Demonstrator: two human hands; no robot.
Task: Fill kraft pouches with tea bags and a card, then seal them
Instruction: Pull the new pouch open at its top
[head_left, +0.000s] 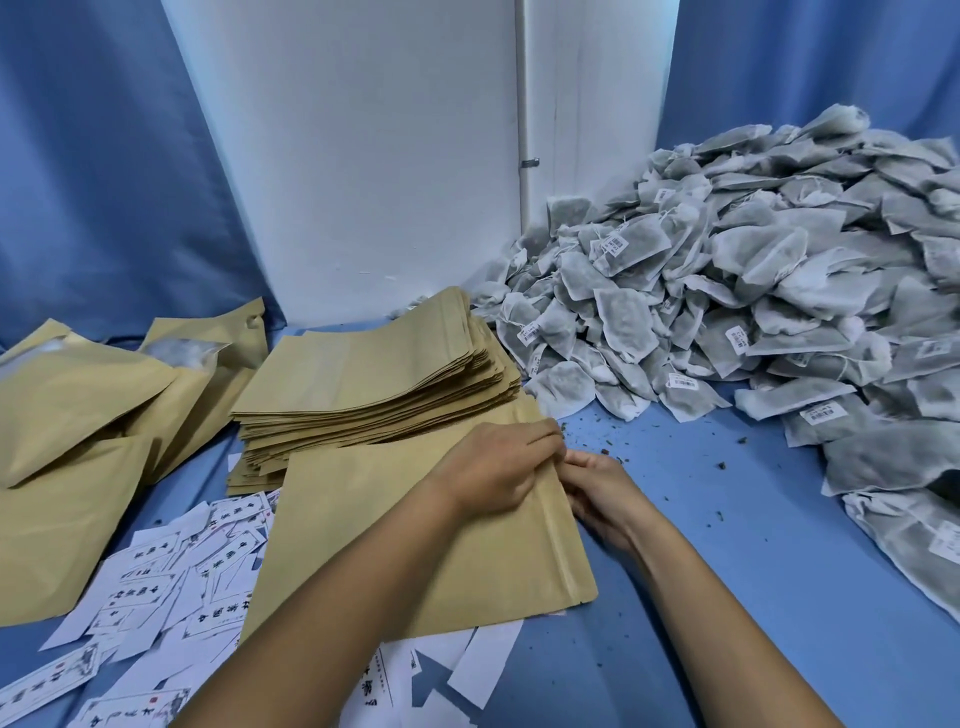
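The cards (156, 561) scattered on the tabletop (727, 571) carry large black characters in a Chinese-looking script inside ornate printed borders, some with a small red stamp, but the characters are too blurred and turned to make out. Several tea bags (753, 291) bear small white tags (823, 414) with barcodes and fine print too small to read.

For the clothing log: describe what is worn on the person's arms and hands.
Nothing worn shows. The left hand and right hand are bare: no gloves, rings, watch or bracelets. Both forearms are uncovered as far as the picture's lower edge, with no sleeve in view.
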